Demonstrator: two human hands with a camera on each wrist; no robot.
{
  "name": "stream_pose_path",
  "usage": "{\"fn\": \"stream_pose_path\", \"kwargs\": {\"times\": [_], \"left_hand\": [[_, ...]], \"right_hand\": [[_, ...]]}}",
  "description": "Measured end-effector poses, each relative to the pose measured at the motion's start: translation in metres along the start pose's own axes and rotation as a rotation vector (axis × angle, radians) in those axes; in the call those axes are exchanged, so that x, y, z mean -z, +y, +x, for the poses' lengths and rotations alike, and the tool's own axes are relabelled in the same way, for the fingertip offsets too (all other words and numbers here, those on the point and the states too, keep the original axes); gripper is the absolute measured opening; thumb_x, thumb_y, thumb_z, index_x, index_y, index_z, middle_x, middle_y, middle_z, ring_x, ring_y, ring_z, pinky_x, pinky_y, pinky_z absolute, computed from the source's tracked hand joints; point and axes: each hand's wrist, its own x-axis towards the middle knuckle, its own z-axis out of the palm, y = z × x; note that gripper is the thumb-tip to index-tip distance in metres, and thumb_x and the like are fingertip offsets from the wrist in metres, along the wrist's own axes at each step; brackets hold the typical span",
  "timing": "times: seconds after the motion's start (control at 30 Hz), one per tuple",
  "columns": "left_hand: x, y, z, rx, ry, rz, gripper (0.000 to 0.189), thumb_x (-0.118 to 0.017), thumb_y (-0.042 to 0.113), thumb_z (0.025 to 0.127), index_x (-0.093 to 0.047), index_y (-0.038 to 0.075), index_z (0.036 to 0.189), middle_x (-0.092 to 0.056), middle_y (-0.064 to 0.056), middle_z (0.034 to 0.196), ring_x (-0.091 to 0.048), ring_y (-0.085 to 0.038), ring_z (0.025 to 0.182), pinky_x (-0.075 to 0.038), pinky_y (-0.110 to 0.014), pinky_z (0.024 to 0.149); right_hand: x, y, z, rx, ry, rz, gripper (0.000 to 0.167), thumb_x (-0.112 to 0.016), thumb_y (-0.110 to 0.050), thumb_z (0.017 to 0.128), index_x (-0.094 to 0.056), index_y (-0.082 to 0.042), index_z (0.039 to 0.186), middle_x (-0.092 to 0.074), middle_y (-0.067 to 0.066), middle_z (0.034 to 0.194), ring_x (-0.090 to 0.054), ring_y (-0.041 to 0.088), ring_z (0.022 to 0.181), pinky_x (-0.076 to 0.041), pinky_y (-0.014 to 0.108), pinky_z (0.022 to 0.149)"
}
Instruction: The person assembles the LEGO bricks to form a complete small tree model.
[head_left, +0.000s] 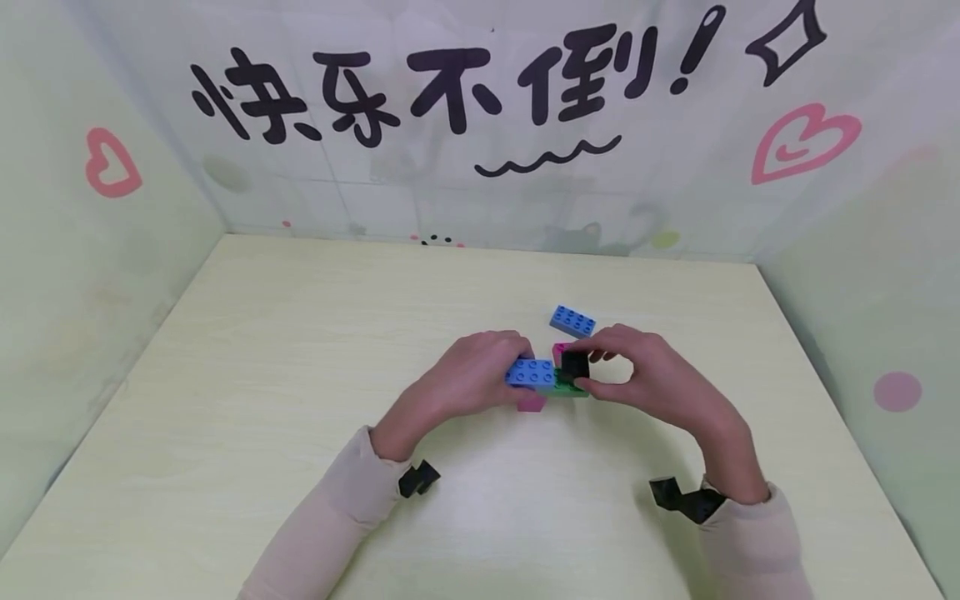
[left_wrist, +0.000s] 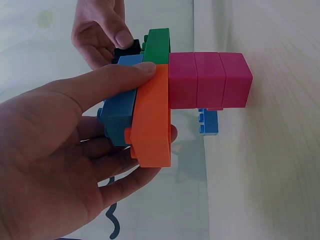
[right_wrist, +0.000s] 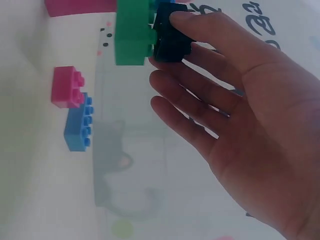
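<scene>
Just right of the head view's centre, the left hand [head_left: 468,375] curls thumb and fingers round the blue brick [head_left: 530,372] and orange brick [left_wrist: 152,117] of a small block build on the pale table [head_left: 300,375]. The right hand [head_left: 645,375] pinches a black brick [head_left: 575,364] against the build's green brick [head_left: 567,388]. Magenta bricks [left_wrist: 210,80] form its underside, and a loose blue brick [head_left: 572,320] lies just above the hands, apart from them.
</scene>
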Motion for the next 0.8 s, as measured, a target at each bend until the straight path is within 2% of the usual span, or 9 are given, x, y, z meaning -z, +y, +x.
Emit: {"fn": "stream_pose_path", "kwargs": {"times": [0.23, 0.5, 0.8], "left_hand": [[-0.0009, -0.0018, 0.0001, -0.011, -0.001, -0.017, 0.047, -0.085, 0.044, 0.074, -0.066, 0.012, 0.101, -0.059, 0.009, 0.086, -0.055, -0.01, 0.075, -0.047, -0.023, 0.067], [0.0001, -0.0038, -0.0002, -0.006, 0.0, -0.043, 0.047, -0.086, 0.041, 0.073, -0.067, 0.011, 0.103, -0.061, 0.008, 0.089, -0.056, -0.01, 0.078, -0.047, -0.023, 0.069], [-0.0004, -0.0052, 0.0007, 0.006, -0.007, -0.067, 0.045, -0.087, 0.038, 0.074, -0.067, 0.01, 0.103, -0.062, 0.007, 0.089, -0.057, -0.011, 0.078, -0.048, -0.025, 0.069]], "right_hand": [[-0.007, -0.0003, 0.0032, -0.021, -0.032, 0.05, 0.047, -0.083, -0.015, 0.08, -0.068, -0.024, 0.124, -0.066, -0.015, 0.104, -0.059, 0.012, 0.096, -0.048, 0.031, 0.081], [-0.0078, 0.0, 0.0042, 0.0, -0.047, 0.103, 0.046, -0.083, -0.019, 0.08, -0.067, -0.025, 0.123, -0.066, -0.015, 0.11, -0.06, 0.016, 0.096, -0.049, 0.032, 0.08], [-0.0088, -0.0013, 0.0053, -0.014, -0.034, 0.098, 0.047, -0.084, -0.014, 0.078, -0.069, -0.025, 0.121, -0.066, -0.016, 0.113, -0.061, 0.007, 0.1, -0.049, 0.033, 0.083]]}}
